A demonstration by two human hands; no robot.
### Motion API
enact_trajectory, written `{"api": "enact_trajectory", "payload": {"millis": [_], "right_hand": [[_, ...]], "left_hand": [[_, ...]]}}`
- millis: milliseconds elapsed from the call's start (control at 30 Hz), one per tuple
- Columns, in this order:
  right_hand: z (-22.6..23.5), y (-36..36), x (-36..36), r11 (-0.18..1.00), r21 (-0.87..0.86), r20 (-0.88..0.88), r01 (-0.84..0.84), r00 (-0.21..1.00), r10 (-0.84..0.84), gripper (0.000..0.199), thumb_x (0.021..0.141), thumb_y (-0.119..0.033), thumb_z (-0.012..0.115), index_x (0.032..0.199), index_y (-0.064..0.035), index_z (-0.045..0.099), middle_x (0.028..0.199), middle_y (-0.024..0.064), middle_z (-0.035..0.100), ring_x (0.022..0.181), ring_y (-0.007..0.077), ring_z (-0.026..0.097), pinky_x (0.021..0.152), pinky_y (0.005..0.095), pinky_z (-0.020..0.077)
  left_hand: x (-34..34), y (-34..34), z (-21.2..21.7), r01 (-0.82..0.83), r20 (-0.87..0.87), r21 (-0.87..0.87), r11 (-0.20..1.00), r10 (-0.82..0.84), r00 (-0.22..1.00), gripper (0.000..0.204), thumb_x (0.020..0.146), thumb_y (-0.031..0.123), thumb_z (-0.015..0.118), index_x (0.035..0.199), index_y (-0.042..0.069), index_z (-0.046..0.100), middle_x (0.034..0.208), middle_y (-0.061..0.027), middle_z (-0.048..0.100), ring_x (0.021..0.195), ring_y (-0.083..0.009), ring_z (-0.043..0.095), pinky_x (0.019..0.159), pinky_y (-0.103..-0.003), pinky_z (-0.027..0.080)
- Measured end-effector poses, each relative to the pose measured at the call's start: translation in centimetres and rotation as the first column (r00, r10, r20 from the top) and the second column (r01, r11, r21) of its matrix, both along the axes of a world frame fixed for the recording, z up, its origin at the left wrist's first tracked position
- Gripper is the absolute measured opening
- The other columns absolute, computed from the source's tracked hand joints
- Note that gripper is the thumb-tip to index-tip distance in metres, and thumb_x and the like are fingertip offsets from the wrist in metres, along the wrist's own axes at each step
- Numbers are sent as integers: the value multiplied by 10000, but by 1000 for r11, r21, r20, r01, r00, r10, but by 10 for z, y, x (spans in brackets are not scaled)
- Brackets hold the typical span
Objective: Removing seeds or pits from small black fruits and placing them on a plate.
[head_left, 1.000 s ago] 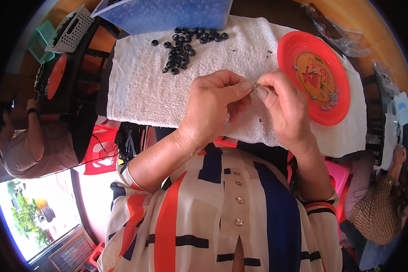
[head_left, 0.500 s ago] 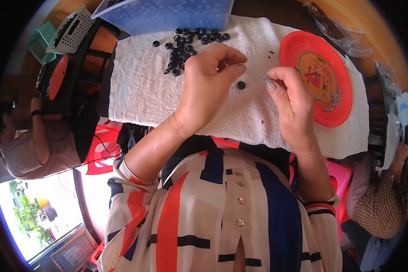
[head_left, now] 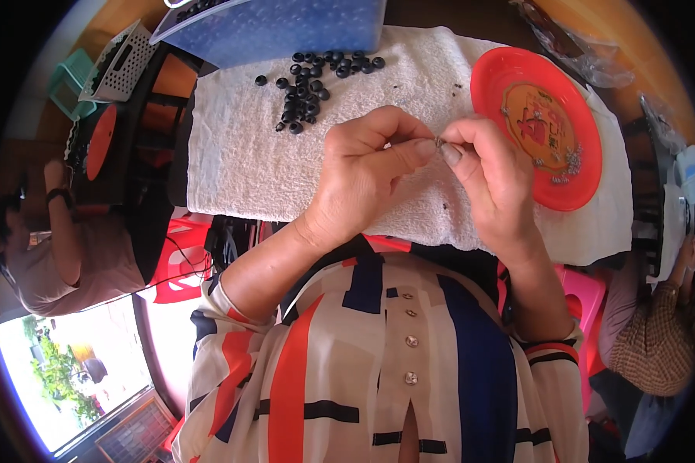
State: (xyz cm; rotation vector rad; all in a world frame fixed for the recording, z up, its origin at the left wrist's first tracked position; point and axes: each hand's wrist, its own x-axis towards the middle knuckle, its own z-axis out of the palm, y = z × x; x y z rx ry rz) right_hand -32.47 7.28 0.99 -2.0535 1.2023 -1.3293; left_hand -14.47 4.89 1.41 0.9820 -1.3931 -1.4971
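Observation:
My left hand (head_left: 374, 162) and my right hand (head_left: 490, 166) meet fingertip to fingertip over the white towel (head_left: 247, 170). Between the tips shows a tiny silvery-grey piece (head_left: 439, 142), too small to name, pinched by my right thumb and forefinger. My left thumb and forefinger press together against its other side; whatever else they hold is hidden. Several black round beads (head_left: 309, 92) lie in a loose cluster beyond my left hand. To the right of my right hand is a red oval plate (head_left: 483, 81) with small silvery pieces (head_left: 572, 160) on it.
A blue translucent bin (head_left: 286, 35) stands at the towel's far edge. Dark specks (head_left: 455, 86) dot the towel. At left are a white perforated basket (head_left: 123, 69) and a seated person (head_left: 93, 255); another person (head_left: 656, 339) sits at right.
My left hand has moved right and closed its fingertips, meeting my right hand, which shifted slightly left. The dark round piece that lay on the towel between them no longer shows.

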Motion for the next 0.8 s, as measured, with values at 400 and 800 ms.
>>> {"api": "enact_trajectory", "payload": {"millis": [400,800], "right_hand": [[-5,-5,-1,988,-153,-56,11,998,-20,231,836,104,579,1042,1,580,897,161,615,781,323,645,676,345,524],[4,-9,-7,994,6,116,-107,988,105,118,919,65,563,1029,22,560,893,122,618,804,218,635,739,294,510]], "left_hand": [[-3,-7,15,74,-202,426,902,15,979,187,951,145,641,954,-42,648,748,-88,635,537,-128,558,445,-234,396],[-4,-14,25,139,-176,452,881,-65,982,214,968,166,613,918,-40,644,728,-96,633,546,-127,564,423,-236,379]]}}
